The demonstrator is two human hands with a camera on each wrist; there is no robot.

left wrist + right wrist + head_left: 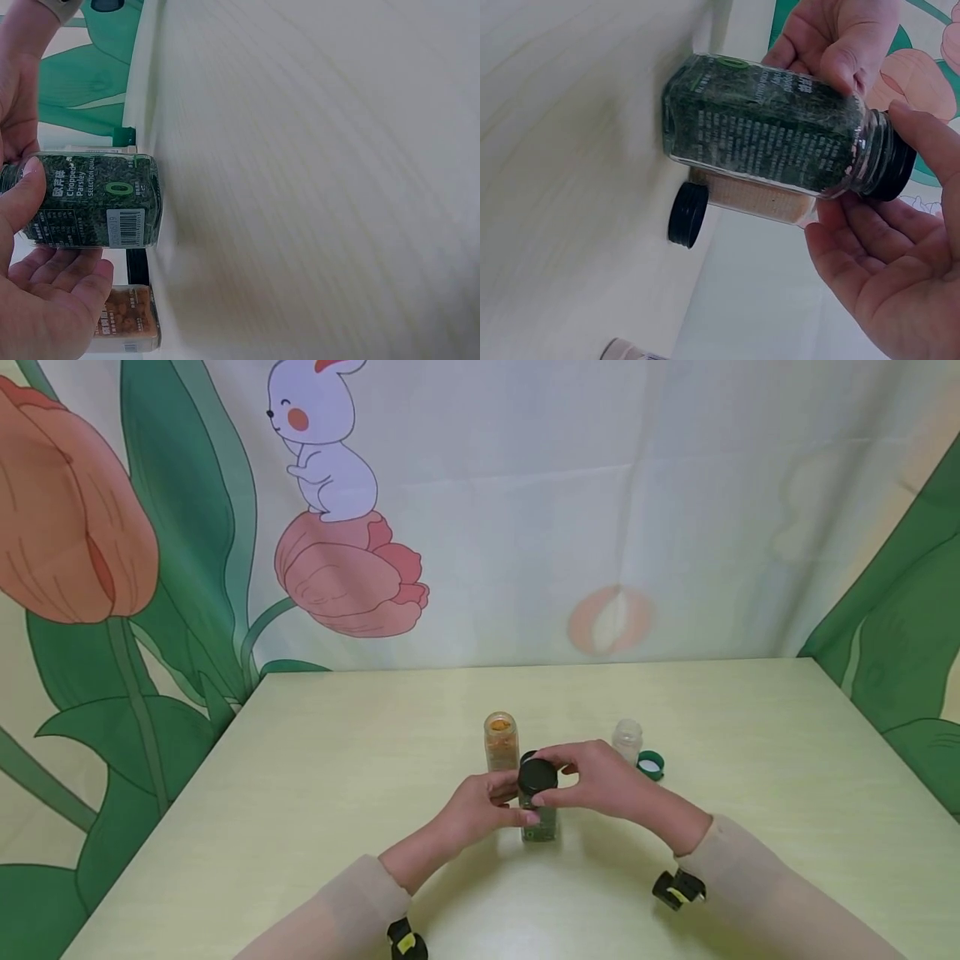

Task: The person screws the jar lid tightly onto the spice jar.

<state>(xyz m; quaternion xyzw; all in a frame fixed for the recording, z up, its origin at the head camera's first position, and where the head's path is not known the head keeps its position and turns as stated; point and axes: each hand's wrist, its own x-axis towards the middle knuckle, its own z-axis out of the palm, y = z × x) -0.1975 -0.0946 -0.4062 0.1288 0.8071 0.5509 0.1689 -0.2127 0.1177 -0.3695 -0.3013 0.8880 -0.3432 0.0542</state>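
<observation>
Over the pale table, the left hand and right hand meet at an upright parsley jar, its base apparently touching the table, near an orange-filled jar; the left grips the jar, the right pinches its black lid. A green cap lies rightward.

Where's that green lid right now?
In the head view, the green lid is on the table, right of centre, close beside the small clear jar and just beyond the right hand.
</observation>
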